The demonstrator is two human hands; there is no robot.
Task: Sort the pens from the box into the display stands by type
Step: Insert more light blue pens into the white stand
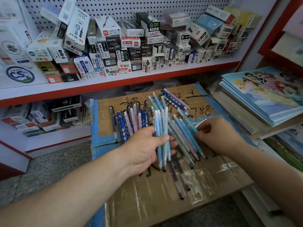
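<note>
Head view has your left hand point(144, 149) raised over the cardboard box point(147, 202), gripping a bundle of pale blue pens point(161, 126). Your thumb presses across the front of the barrels and your fingers curl behind them. The white caps stand up above your hand and the tips hang below it.

Just to its right, your right hand point(218, 136) rests low on the box with its fingers curled. The fingertips meet on the upper end of a teal pen point(188, 122) and seem to pinch it, though the knuckles hide the contact. That pen lies at the edge of a fan of blue and grey pens point(185, 141) on the cardboard, between your two hands.

A pile of navy and pink pens point(129, 122) lies behind your left hand. Spotted navy pens point(173, 100) lie farther back, and clear dark-tipped pens point(178, 181) sit nearest you. Pen cartons point(131, 51) crowd the shelf above.
</note>
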